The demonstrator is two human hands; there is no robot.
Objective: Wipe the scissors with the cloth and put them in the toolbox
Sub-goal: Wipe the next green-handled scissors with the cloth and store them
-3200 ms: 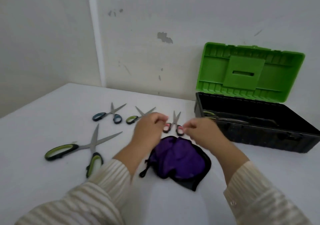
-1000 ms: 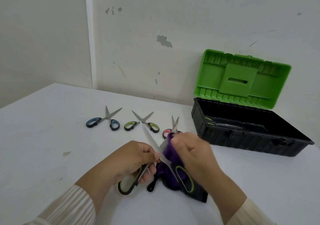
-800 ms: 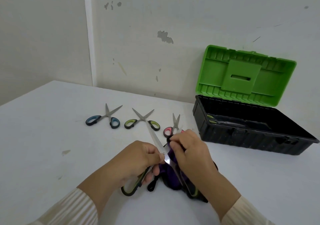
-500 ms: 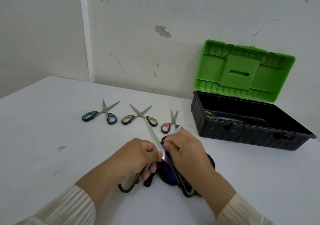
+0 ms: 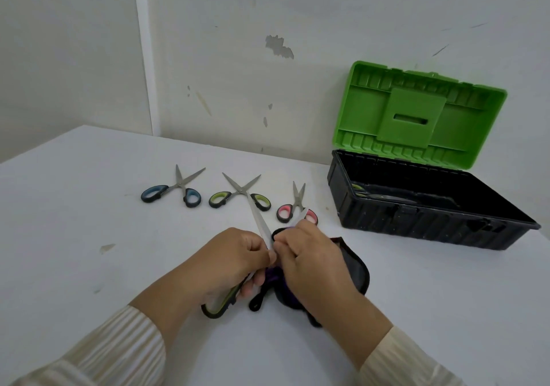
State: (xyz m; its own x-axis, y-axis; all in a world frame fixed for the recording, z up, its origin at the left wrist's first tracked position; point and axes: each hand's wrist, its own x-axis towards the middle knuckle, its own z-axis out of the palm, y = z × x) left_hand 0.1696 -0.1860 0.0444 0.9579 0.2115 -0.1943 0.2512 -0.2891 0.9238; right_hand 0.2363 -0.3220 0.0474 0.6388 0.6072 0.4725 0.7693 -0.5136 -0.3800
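My left hand [image 5: 232, 262] grips the large green-and-black scissors [image 5: 259, 218] near the pivot, with one blade pointing up and away and a handle loop below the hand. My right hand [image 5: 311, 262] pinches the purple-and-black cloth [image 5: 352, 269] round the other blade, whose tip shows just above my fingers. The black toolbox [image 5: 422, 222] stands open at the right with its green lid [image 5: 416, 115] raised; a pair of scissors lies inside it.
Three smaller pairs of scissors lie open in a row beyond my hands: blue-handled [image 5: 174, 190], green-handled [image 5: 238, 193] and pink-handled [image 5: 294, 208]. The white table [image 5: 89, 222] meets the wall behind them.
The large scissors have left the table and now sit in my left hand. My right hand has taken up the cloth and slid it along the blade, back toward the pivot.
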